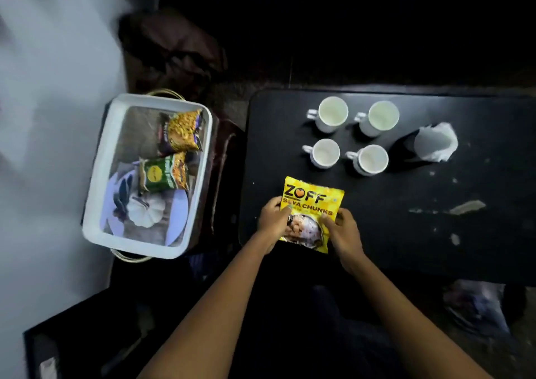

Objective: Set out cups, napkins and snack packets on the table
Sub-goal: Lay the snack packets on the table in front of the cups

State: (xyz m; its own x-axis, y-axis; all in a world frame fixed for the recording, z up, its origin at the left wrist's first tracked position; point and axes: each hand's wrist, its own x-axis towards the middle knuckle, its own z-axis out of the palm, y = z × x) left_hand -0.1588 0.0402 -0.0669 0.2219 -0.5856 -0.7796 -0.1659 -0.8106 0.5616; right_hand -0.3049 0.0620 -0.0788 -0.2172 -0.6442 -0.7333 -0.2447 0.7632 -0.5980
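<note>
A yellow soya chunks packet point(311, 201) lies on the near left part of the black table point(406, 233). My left hand point(272, 223) grips its left edge and my right hand point(345, 235) grips its lower right edge. Several white cups point(333, 115) stand in two rows at the back of the table. A white bundle of napkins point(435, 142) stands to their right. Left of the table, a white tray point(116, 175) holds a yellow and purple snack packet point(181, 130) and a green one point(162, 174).
The tray also holds a small white pumpkin ornament point(145, 209) on a pale printed liner. A white wall point(52, 117) runs along the left. Dark bundled cloth point(171, 50) lies behind the tray. The table's right side is scuffed with pale marks.
</note>
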